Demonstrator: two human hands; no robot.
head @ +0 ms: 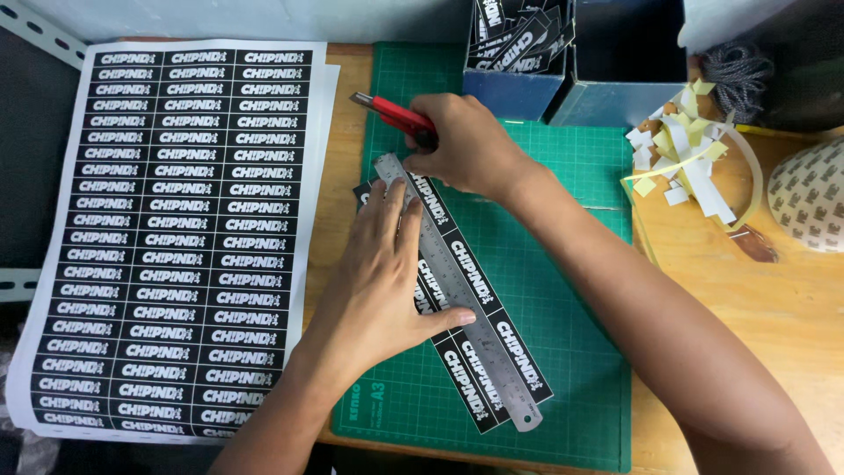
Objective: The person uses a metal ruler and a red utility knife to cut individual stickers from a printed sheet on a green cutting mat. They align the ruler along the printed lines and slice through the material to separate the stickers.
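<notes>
The left hand [378,281] presses flat, fingers together, on the steel ruler [457,290] over a label strip [519,352], the right hand [466,145] is clamped on the red knife [391,113] at the strip's far end, so the cut seems only beginning, while the large printed sheet [176,237] lies uncut.

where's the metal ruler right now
In the head view the metal ruler lies diagonally on the green cutting mat, over a strip of black labels, pinned by the left hand.

My left hand [374,281] is pressing the steel ruler [457,290] flat on the black label strip [479,339], while at twelve o'clock my right hand [466,145] is holding the red knife [396,114] against the ruler's edge.
</notes>
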